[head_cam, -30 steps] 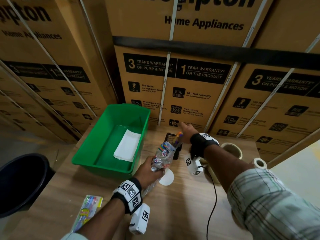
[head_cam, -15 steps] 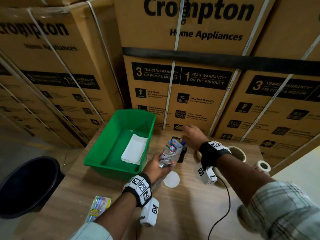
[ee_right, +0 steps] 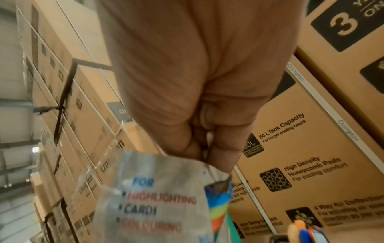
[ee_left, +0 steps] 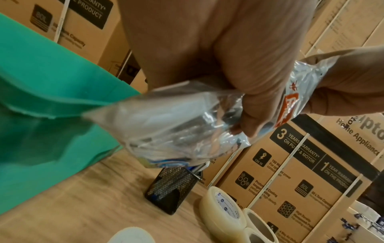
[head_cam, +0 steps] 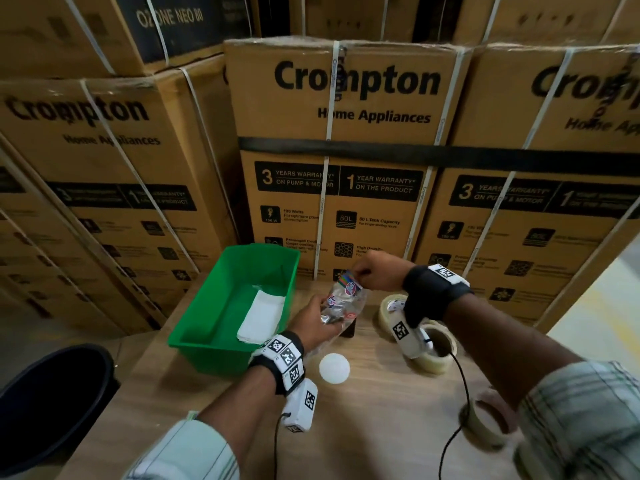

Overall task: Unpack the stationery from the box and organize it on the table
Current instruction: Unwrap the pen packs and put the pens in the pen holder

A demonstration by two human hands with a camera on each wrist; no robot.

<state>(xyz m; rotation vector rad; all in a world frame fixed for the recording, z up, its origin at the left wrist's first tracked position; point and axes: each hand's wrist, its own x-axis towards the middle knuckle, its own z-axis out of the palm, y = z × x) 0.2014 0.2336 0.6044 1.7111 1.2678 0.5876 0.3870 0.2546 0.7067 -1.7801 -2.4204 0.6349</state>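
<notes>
A clear plastic pen packet (head_cam: 341,301) with printed labels hangs above the table between both hands. My left hand (head_cam: 317,322) grips its lower part (ee_left: 187,125), fingers curled round the plastic. My right hand (head_cam: 372,273) pinches the packet's top edge (ee_right: 166,189). Below the packet stands a black mesh pen holder (ee_left: 172,187) with coloured pens in it. The green box (head_cam: 239,299) sits to the left on the table and holds a white folded sheet (head_cam: 261,315).
Rolls of clear tape (head_cam: 433,348) lie to the right on the wooden table (head_cam: 374,420), another roll (head_cam: 488,420) nearer me. A white round lid (head_cam: 334,368) lies in front. Cardboard cartons (head_cam: 346,150) wall off the back. A black bin (head_cam: 52,403) stands at the left.
My right hand left the pen holder and took hold of the packet's top. The packet rose slightly with the left hand. The camera tilted upward.
</notes>
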